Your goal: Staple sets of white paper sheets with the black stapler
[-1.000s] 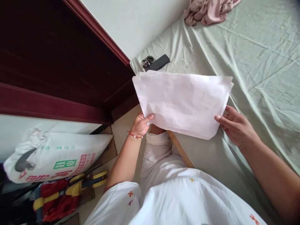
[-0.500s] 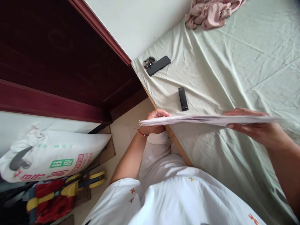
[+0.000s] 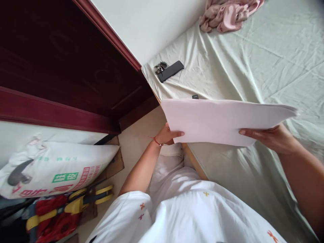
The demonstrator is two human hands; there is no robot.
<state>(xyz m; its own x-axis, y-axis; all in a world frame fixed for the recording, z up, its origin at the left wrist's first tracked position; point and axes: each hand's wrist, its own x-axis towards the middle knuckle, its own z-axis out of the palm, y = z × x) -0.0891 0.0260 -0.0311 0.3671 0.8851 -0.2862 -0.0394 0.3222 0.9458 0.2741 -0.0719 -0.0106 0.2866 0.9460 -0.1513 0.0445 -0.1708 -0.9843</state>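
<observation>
Several sheets of white paper (image 3: 212, 121) are held in the air between my two hands, their broad blank face turned up toward me. My left hand (image 3: 169, 135), with a red string bracelet at the wrist, grips the near left corner, thumb on top. At the right end, my right hand (image 3: 273, 138) is closed on the near edge with its thumb flat on the face. The other fingers of both hands are mostly hidden beneath the sheets. Behind the far edge, the tip of a black stapler-like object (image 3: 195, 97) shows; the paper covers the rest.
A pale green sheet (image 3: 227, 74) covers the bed. On it lie a black phone (image 3: 171, 71), keys (image 3: 161, 67) and crumpled pink cloth (image 3: 227, 17). To the left stand a dark red wooden panel (image 3: 63, 60), a printed white sack (image 3: 63, 165) and a red and yellow item (image 3: 58, 212).
The paper has tilted from nearly edge-on to showing its broad face. It now covers most of the black stapler-like object. Both hands still hold it, with thumbs now on the visible face.
</observation>
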